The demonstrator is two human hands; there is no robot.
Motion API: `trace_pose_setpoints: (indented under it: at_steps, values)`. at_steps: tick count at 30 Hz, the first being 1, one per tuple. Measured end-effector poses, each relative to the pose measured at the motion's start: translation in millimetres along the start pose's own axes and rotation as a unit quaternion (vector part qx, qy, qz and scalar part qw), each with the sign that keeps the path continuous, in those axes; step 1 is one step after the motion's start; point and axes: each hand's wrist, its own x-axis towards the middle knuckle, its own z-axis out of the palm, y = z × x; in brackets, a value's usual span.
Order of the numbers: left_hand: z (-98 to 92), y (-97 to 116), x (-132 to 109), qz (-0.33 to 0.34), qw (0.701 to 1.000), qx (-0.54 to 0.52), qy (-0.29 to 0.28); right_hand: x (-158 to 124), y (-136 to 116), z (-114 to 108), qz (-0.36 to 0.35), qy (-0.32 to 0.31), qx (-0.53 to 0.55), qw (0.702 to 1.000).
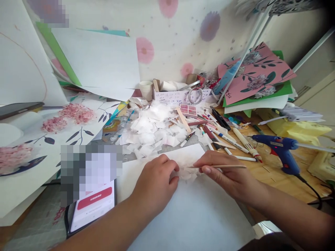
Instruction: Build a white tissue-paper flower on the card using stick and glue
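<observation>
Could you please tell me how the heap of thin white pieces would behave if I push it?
The heap of white pieces would probably scatter, since they lie loose and overlapping. They look thin and partly see-through, so likely light and floppy.

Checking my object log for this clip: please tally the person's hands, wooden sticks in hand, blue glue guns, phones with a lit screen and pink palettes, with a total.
Hands: 2 (left hand, right hand)
Wooden stick in the right hand: 1
Blue glue gun: 1
Lit phone: 1
Pink palette: 1
Total: 6
</observation>
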Motion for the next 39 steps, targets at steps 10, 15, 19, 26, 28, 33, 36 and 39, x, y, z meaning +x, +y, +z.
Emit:
trace_pose_setpoints:
  at_steps: [10, 15, 19, 26, 28, 33, 36, 39]
  values:
    - [1.3, 1, -4, 0.010, 1.000, -0.017, -0.006, 4, -5, 4, 0.033, -0.090, 0.033, 0.995]
    - [7.6, 3, -8, 0.011, 1.000, -0.025, -0.010, 4, -6, -1, 0.050, -0.082, 0.056, 0.994]
    - [2.0, 6, -8, 0.020, 0.999, -0.025, 0.010, 19, -4, -12, 0.056, -0.020, 0.066, 0.996]
    - [-2.9, 4, -11, 0.044, 0.998, -0.008, 0.034, 95, 11, -2, 0.031, -0.108, -0.174, 0.978]
    - [-2.1, 3, -12, 0.039, 0.998, -0.015, 0.044, 116, 17, 12, 0.024, -0.145, -0.213, 0.966]
    - [-4.5, 1, -12, 0.007, 0.994, -0.086, 0.072, 147, 34, 38, 0.022, -0.175, -0.284, 0.942]
    - [-8.6, -2, -8, -0.034, 0.978, -0.162, 0.131, 152, 37, 37, 0.033, -0.157, -0.296, 0.942]
    - [-12.7, -5, -2, -0.079, 0.948, -0.218, 0.220, 145, 30, 25, 0.042, -0.145, -0.269, 0.951]
